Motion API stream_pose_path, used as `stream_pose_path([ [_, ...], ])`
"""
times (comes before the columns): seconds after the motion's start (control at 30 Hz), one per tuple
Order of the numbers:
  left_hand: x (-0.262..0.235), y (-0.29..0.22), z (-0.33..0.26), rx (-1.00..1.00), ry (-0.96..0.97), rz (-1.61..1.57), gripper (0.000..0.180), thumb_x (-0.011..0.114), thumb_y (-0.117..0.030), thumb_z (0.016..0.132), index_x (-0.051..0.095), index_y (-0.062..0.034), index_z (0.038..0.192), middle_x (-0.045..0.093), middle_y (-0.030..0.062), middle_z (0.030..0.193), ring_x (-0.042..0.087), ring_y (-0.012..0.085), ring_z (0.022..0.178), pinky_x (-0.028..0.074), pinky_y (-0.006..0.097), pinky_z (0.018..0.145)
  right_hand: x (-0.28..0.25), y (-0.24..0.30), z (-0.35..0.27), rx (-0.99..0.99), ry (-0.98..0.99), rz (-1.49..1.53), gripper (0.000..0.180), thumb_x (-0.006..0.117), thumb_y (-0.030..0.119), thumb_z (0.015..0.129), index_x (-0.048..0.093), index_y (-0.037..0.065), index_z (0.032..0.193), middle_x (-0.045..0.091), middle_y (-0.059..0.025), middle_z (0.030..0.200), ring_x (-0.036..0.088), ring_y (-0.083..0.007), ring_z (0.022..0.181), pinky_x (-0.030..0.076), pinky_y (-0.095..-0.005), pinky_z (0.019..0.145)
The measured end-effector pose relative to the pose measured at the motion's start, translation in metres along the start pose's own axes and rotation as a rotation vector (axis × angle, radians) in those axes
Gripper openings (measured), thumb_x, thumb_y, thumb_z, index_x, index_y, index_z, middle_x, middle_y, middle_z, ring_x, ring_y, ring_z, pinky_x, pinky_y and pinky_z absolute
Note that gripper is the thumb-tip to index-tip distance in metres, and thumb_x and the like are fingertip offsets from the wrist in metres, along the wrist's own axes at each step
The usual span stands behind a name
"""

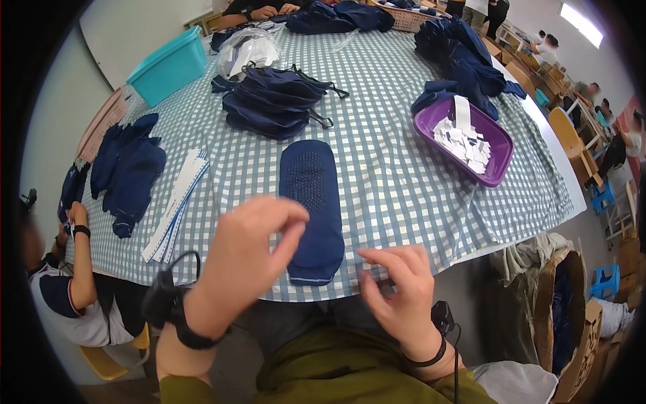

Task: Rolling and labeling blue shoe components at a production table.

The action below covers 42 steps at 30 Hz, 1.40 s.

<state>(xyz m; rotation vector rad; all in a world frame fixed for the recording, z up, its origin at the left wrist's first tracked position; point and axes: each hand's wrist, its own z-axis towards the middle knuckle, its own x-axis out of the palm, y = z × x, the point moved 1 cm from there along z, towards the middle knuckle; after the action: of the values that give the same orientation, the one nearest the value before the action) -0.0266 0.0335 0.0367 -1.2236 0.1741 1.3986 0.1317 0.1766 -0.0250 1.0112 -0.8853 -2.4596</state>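
Observation:
A navy sock (pixel 313 222) with small grip dots on its sole lies flat before me, its cuff end toward the table's near edge. My left hand (pixel 249 246) hovers over the sock's left side, thumb and forefinger apart with nothing between them. To the right of the cuff, my right hand (pixel 402 286) is open too, its fingers loosely bent and empty. Beyond the sock's toe sits a pile of navy socks (pixel 272 101) with dark loops sticking out. White paper strips with blue edges (pixel 176 205) lie left of my left hand.
A purple basin (pixel 496 168) holding white paper scraps stands at right, beside heaped navy fabric (pixel 457 57). A turquoise bin (pixel 168 67), a clear plastic bag (pixel 249 50) and more navy socks (pixel 128 168) are at left. A co-worker's hand (pixel 79 214) works at the left edge.

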Motion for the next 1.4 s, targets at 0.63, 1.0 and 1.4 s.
stream_pose_path([
  [0.63,0.021,0.003,-0.049,-0.027,0.001,-0.039,0.016,0.075,-0.006,0.078,0.073,-0.0027,0.094,0.073,0.0112,0.090,0.067,0.0281,0.078,0.052,0.036,0.070,0.031,0.016,0.003,0.023,0.135,0.105,0.039,0.075,0.007,0.076,0.067,0.009,0.114,0.068,-0.0031,0.089,0.063,-0.0222,0.087,0.048,-0.0363,0.078],
  [1.0,0.025,0.005,-0.048,-0.088,-0.008,-0.029,0.031,0.065,0.007,0.065,0.067,-0.0014,0.094,0.066,0.0110,0.085,0.063,0.0284,0.079,0.053,0.036,0.073,0.043,0.022,0.011,0.205,-0.040,0.099,0.032,0.067,-0.006,0.068,0.062,0.005,0.097,0.062,-0.0054,0.078,0.061,-0.0160,0.058,0.050,-0.0264,0.055],
  [1.4,0.014,0.012,-0.058,0.168,0.249,-0.053,0.027,0.067,0.006,0.073,0.066,-0.0020,0.099,0.062,0.0106,0.097,0.060,0.0282,0.098,0.053,0.037,0.081,0.025,0.008,0.006,-0.050,0.195,-0.055,0.022,0.066,-0.004,0.068,0.071,0.009,0.085,0.064,-0.0019,0.090,0.059,-0.0193,0.074,0.050,-0.0318,0.065],
])
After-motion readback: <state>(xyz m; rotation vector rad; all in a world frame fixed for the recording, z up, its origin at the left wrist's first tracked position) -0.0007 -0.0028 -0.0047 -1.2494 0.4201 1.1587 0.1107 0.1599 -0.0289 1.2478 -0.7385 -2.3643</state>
